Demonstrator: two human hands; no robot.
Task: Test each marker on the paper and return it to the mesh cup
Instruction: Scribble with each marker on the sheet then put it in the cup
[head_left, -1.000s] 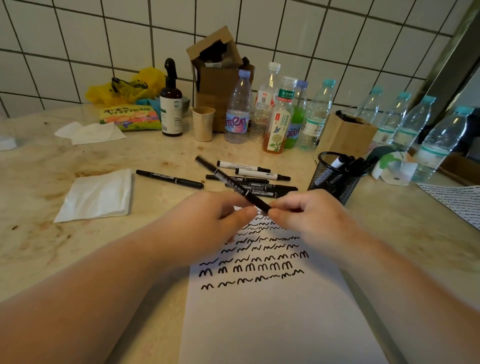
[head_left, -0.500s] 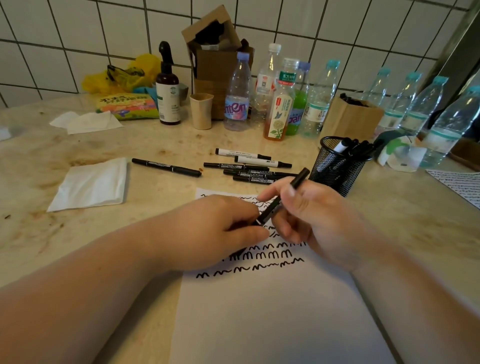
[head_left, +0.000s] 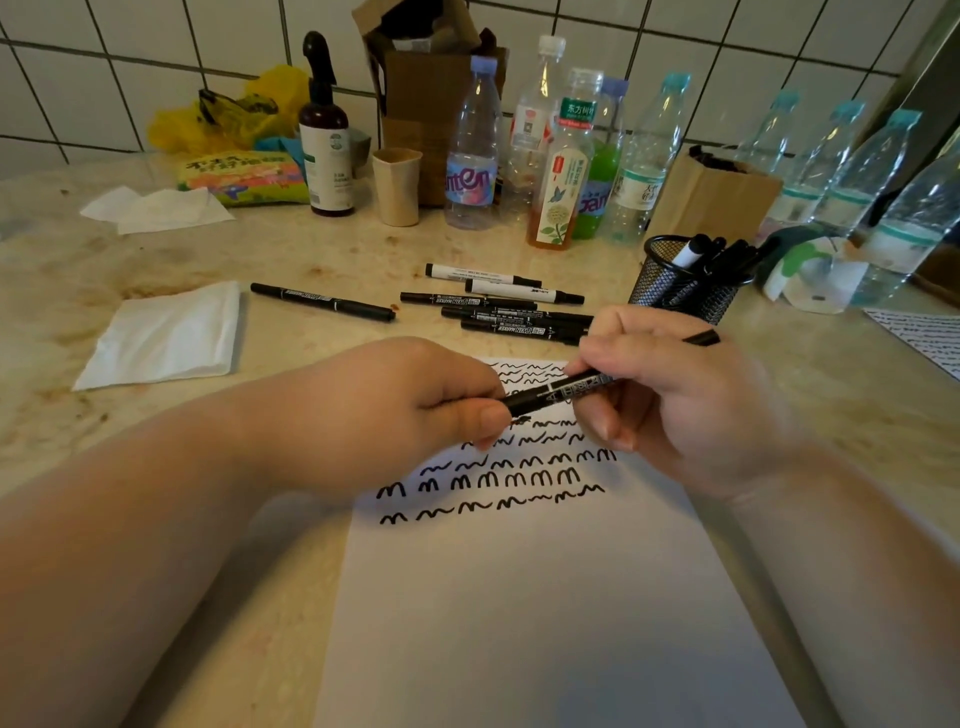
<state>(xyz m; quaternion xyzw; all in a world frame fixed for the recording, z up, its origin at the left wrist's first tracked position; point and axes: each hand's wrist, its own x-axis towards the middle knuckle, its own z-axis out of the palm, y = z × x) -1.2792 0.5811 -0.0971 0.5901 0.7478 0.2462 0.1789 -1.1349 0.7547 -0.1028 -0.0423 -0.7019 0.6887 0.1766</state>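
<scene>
- Head view puts both hands over the upper part of the paper (head_left: 545, 597), with one black twin-tip marker (head_left: 566, 389) held between them, above the rows of black squiggles (head_left: 498, 478).
- My left hand (head_left: 415, 410) is closed, thumb and forefinger pinched on the marker's near-left end, where I judge the cap sits; whether the cap is already loose I cannot tell.
- My right hand (head_left: 670, 395) is wrapped around the barrel in a writing-style grip, fingers curled under it.
- Step in hand, as I read it: uncapping this marker so I can test it. No tip is touching the sheet.
- Next move, as I judge it: pull the cap straight off along the barrel, keep it in my left hand, then tilt the tip down to a bare part of the sheet below the last row.
- The marker's long axis runs from lower left to upper right across the view, slightly rising; its far end pokes out past my right hand, pointing toward the mesh cup (head_left: 680, 291).
- The mesh cup stands upright beyond my right hand, already holding several markers.
- Six more markers lie on the counter (head_left: 78, 291) beyond the sheet: a loose group of five markers (head_left: 498, 306) and a single black marker (head_left: 322, 301) apart to the left. I take these as untested.
</scene>
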